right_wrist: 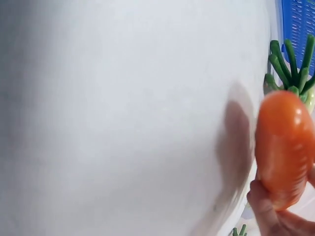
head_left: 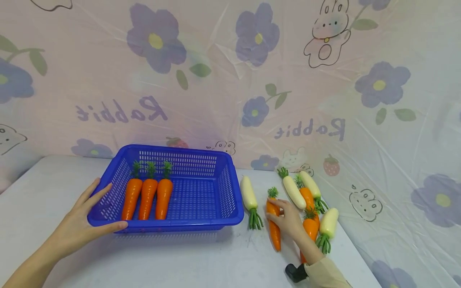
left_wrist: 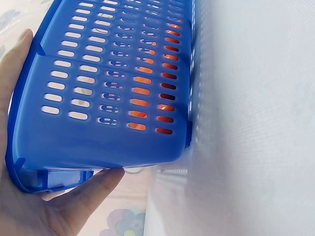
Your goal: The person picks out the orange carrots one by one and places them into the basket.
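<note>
A blue plastic basket (head_left: 235, 200) with slotted walls stands on the white table, and three toy carrots (head_left: 147, 198) lie side by side in its left part, leafy tops toward the back. My left hand (head_left: 77, 224) spans the basket's near left corner, fingers spread along the left rim and thumb stretched along the front side. To the right of the basket, my right hand (head_left: 291, 220) pinches another toy carrot (head_left: 275, 236) between thumb and fingers, its tip pointing toward me. In the right wrist view this carrot (right_wrist: 283, 142) casts a shadow on the tabletop.
One white radish (head_left: 248, 192) lies between basket and right hand. Several more radishes, including one (head_left: 293, 192) at the back, lie mixed with carrots (head_left: 310, 228) near the table's right edge. A black object (head_left: 296, 273) shows by the right sleeve. A patterned curtain (head_left: 216, 80) hangs behind.
</note>
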`<state>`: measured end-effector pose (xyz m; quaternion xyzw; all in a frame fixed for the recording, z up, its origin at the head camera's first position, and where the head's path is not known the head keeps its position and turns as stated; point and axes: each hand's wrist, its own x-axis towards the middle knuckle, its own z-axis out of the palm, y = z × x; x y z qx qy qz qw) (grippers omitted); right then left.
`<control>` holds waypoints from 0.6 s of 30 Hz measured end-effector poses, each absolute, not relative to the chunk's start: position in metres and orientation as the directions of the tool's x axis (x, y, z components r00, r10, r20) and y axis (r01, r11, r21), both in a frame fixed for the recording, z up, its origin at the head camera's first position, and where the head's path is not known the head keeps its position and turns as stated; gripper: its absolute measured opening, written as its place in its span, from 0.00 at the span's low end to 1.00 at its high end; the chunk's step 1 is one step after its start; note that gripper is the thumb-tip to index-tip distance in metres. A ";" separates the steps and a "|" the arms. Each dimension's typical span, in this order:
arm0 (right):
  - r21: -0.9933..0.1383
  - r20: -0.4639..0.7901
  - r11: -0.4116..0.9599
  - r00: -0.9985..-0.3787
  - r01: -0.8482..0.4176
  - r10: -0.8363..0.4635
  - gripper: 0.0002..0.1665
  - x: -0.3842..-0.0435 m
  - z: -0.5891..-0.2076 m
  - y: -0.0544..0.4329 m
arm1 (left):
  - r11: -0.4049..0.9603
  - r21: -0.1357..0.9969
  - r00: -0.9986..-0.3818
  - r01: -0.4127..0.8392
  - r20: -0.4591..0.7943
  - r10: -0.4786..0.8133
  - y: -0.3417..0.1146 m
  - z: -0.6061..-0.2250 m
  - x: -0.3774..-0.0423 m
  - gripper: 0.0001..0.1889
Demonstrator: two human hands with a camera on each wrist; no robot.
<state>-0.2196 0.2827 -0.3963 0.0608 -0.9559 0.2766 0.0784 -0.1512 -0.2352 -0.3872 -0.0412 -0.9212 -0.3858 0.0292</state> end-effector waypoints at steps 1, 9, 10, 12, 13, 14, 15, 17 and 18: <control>-0.528 0.190 0.833 -0.979 -0.166 -0.075 0.27 -0.220 -0.396 0.282 | 0.698 0.709 -0.995 0.099 0.086 0.053 -0.235 -0.387 -0.151 0.54; -0.558 0.278 0.788 -0.953 -0.260 -0.118 0.27 -0.223 -0.394 0.281 | 0.699 0.708 -0.994 0.103 0.092 0.053 -0.235 -0.386 -0.151 0.54; -0.557 0.295 0.783 -0.947 -0.276 -0.124 0.27 -0.224 -0.394 0.281 | 0.699 0.708 -0.994 0.102 0.091 0.053 -0.235 -0.386 -0.151 0.54; -0.552 0.330 0.776 -0.935 -0.305 -0.133 0.27 -0.225 -0.393 0.281 | 0.699 0.708 -0.995 0.099 0.087 0.053 -0.235 -0.386 -0.151 0.54; -0.549 0.346 0.772 -0.928 -0.319 -0.137 0.27 -0.225 -0.393 0.281 | 0.700 0.708 -0.995 0.098 0.086 0.053 -0.235 -0.386 -0.151 0.54; -0.549 0.363 0.766 -0.921 -0.334 -0.142 0.27 -0.226 -0.393 0.281 | 0.701 0.707 -0.995 0.096 0.083 0.052 -0.235 -0.386 -0.151 0.54; -0.550 0.374 0.762 -0.916 -0.343 -0.143 0.27 -0.226 -0.393 0.280 | 0.700 0.708 -0.995 0.096 0.083 0.052 -0.235 -0.386 -0.151 0.54; -0.553 0.392 0.753 -0.909 -0.358 -0.145 0.27 -0.227 -0.392 0.280 | 0.699 0.708 -0.995 0.097 0.084 0.053 -0.235 -0.386 -0.151 0.54; -0.555 0.397 0.749 -0.907 -0.362 -0.144 0.27 -0.227 -0.392 0.279 | 0.699 0.708 -0.995 0.098 0.085 0.054 -0.235 -0.386 -0.151 0.54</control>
